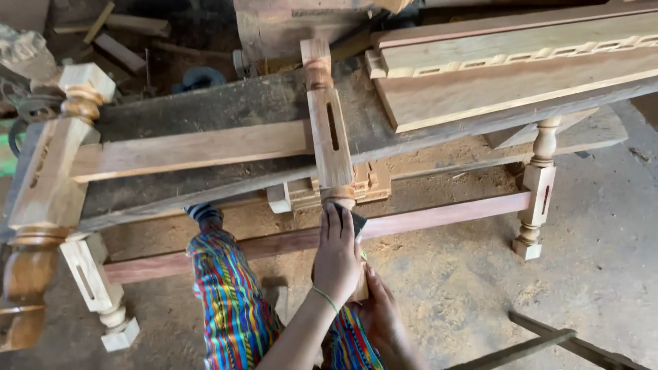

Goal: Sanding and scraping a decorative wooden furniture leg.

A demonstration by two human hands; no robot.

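1. The pale turned wooden leg with a long mortise slot stands at the centre of the view, running from the dark worn workbench top down toward my lap, its lower turned end hidden under my hands.
2. My left hand lies flat over that lower end, fingers stretched upward and pressing a small dark sheet of sandpaper against the wood; the palm wraps the leg loosely and is not clenched.
3. My right hand sits just below and behind, closed around the bottom of the same leg. How tightly it is closed I cannot tell, since the left wrist covers part of it.
4. A thin green band circles my left wrist.
5. My knee in bright striped multicoloured fabric rises just left of the hands.
6. A light plank rail joins the leg from the left and runs to a 2nd, thicker turned post at the frame's left edge.
7. A reddish lower rail runs behind my hands, touching a 3rd pale turned leg on the right.
8. On the bench at upper right lie stacked boards, 1 a carved strip with rectangular cut-outs.
9. Sawdust covers the floor beneath.
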